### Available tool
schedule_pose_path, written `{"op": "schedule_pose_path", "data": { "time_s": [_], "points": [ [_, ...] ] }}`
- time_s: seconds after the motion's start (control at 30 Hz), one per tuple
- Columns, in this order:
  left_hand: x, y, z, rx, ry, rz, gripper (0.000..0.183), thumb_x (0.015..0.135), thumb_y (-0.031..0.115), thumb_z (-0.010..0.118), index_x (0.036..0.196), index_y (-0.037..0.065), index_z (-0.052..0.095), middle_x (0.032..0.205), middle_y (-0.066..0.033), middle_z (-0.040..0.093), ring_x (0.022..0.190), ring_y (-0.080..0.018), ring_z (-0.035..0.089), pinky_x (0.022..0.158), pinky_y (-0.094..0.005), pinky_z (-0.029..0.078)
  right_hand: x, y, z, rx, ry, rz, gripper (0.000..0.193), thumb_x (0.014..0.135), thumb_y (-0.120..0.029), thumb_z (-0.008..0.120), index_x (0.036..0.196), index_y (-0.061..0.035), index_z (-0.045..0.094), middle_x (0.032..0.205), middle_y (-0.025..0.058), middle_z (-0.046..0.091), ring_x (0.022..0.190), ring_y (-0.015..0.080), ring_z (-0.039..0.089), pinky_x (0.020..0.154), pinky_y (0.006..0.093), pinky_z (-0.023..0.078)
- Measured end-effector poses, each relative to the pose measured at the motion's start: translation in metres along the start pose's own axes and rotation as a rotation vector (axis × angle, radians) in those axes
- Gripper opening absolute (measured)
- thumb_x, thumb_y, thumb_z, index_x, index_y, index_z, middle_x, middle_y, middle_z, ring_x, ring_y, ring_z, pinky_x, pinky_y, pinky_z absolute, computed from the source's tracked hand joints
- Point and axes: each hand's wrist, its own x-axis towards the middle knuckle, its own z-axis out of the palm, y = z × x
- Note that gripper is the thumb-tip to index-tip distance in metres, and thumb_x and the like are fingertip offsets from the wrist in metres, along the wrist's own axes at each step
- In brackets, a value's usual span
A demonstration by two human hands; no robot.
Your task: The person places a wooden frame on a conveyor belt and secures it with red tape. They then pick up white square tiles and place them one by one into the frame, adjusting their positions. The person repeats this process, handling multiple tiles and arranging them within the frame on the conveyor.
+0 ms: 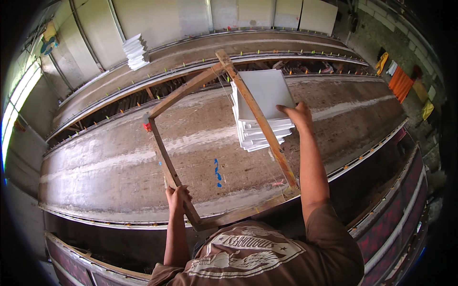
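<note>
A rectangular wooden frame [260,117] tilts over the long worktable [114,157], its inside see-through, with thin strings hanging from it. My left hand [178,196] is closed round the lower part of its left bar. Under and beyond the right bar sits a stack of white folded sheets or cloths [268,90], layered and uneven at the near side. My right hand [299,116] is at the stack's right edge, thumb lying on the top and the other fingers curled by the side, partly hidden. A small red piece [147,127] clings to the frame's left corner.
Another white stack [136,51] rests on a second long table [191,50] behind, whose edges carry small coloured pegs. Blue marks [217,172] show on the near tabletop. Orange cloth [401,86] hangs at the far right. More table edges [391,200] flank me at the right.
</note>
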Motion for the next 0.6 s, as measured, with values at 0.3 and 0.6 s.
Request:
{"op": "schedule_pose_path", "data": {
  "time_s": [0.3,0.6],
  "points": [
    [-0.001,0.001,0.0,0.015,0.054,-0.034,0.023,0.084,0.003,0.066,0.1,0.004,0.049,0.069,-0.0087,0.058,0.051,-0.0196,0.058,0.046,-0.0346,0.053,0.018,0.02,0.027,0.313,0.122,-0.137,0.082,0.07,-0.041,0.089,0.123,0.0104,0.055,0.123,0.0294,0.063,0.115,0.038,0.065,0.097,0.0432,0.05],
    [-0.011,0.011,-0.053,-0.074,0.138,-0.052,0.017,0.084,0.002,0.067,0.092,0.002,0.053,0.068,-0.0092,0.06,0.051,-0.0195,0.059,0.046,-0.0337,0.052,-0.06,-0.032,0.039,0.988,0.195,-0.377,0.07,0.088,-0.003,0.075,0.15,-0.0046,0.042,0.144,0.0163,0.051,0.127,0.026,0.054,0.107,0.037,0.045]
  ]
}}
